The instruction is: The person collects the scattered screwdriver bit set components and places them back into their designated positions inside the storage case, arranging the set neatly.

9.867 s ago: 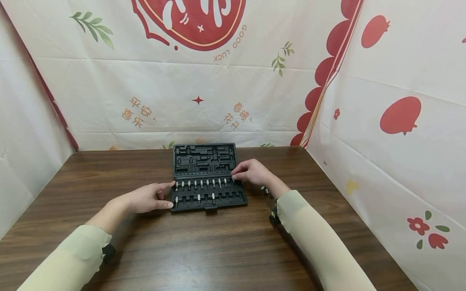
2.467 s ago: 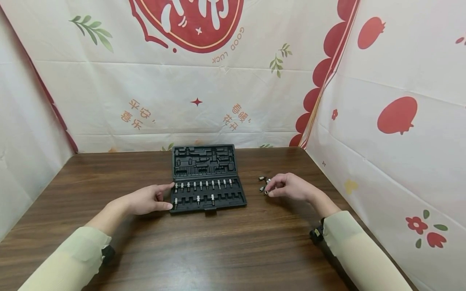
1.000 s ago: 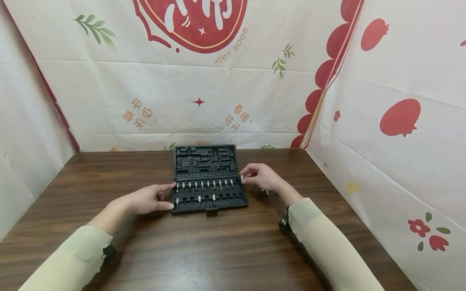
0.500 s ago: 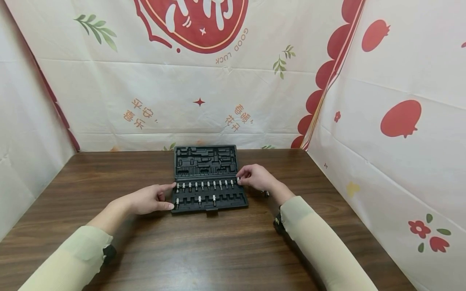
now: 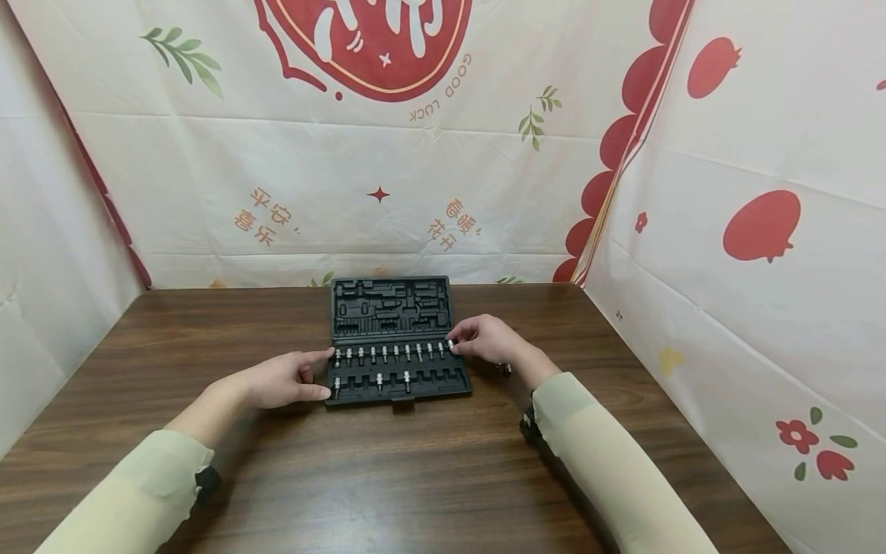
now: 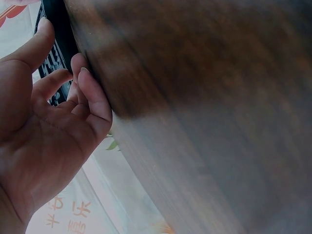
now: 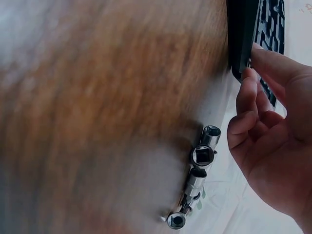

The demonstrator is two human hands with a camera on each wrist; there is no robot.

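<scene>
An open black plastic socket case (image 5: 432, 391) lies on the table, lid raised at the back. Several silver bit sockets (image 5: 396, 352) stand in its upper row, and three lower-row bit sockets (image 5: 379, 380) sit spaced apart. My left hand (image 5: 280, 378) rests at the case's left edge, thumb and index fingertips touching its rim; its other fingers bend loosely in the left wrist view. Over the right end of the upper row, my right hand (image 5: 487, 338) pinches a small silver bit socket (image 5: 451, 345) between thumb and fingers. That socket is mostly hidden in the right wrist view.
Several loose bit sockets (image 7: 202, 155) lie on the wooden table (image 5: 388, 477) right of the case, partly covered by my right hand in the head view. A printed white cloth (image 5: 311, 185) hangs behind the table and along both sides.
My right hand went from the case to the loose sockets, then returned left with a bit socket, now tilted at the upper row's right end. The left hand stays at the case edge.
</scene>
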